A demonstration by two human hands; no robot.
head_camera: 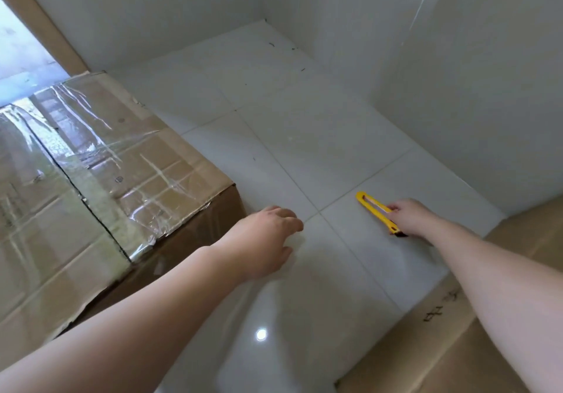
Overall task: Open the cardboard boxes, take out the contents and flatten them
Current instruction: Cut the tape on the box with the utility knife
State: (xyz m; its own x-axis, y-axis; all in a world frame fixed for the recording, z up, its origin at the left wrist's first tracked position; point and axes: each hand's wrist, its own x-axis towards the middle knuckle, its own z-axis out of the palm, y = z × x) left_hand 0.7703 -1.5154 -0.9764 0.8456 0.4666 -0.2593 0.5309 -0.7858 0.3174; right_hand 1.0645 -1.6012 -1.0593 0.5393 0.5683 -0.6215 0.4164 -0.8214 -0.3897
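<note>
Cardboard sheet [475, 347] with dark scribbles lies flat along the lower right of the frame, on the white tiled floor [304, 149]. Left of centre, the left hand [265, 237] hovers above the tiles beside the box corner, fingers loosely curled, holding nothing. Right of centre, the right hand [411, 217] grips a yellow box cutter [376, 210] low over the floor. Filling the left side, the taped cardboard box [106, 179] stands closed.

Head view, steeply down, floor [304, 149] near.
</note>
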